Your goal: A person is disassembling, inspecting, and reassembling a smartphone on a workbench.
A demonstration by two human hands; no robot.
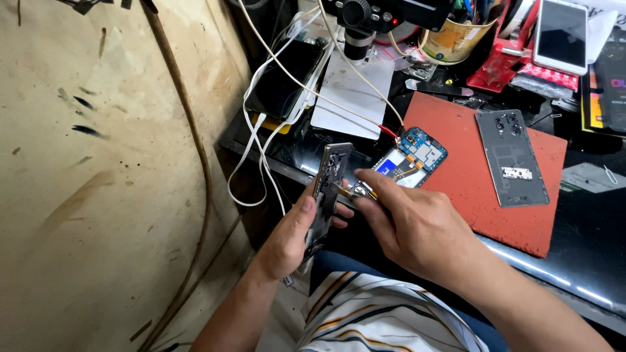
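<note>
The phone frame (328, 189), a thin, dark, flat rectangle with a pale metallic edge, stands nearly upright just left of the picture's middle, gripped in the left hand (290, 238), whose thumb presses its near face while the fingers wrap behind. At about three o'clock from it, the right hand (414, 225) pinches a small brush (352, 191) with a shiny metal ferrule, its yellowish tip touching the frame's inner side. At one o'clock from the hands, an opened phone (412, 158) lies flat, showing a blue circuit board, a white battery and an orange ribbon strip. It rests at the corner of a dull red rubber mat (469, 195), rectangular and matte. Further along at two o'clock on the mat lies a grey back cover (512, 158), smooth, with round camera holes. White cables (261, 140) loop over the glossy black bench edge (567, 267) at eleven o'clock. A microscope (358, 26) hangs at twelve o'clock above a pale sheet (352, 91).
</note>
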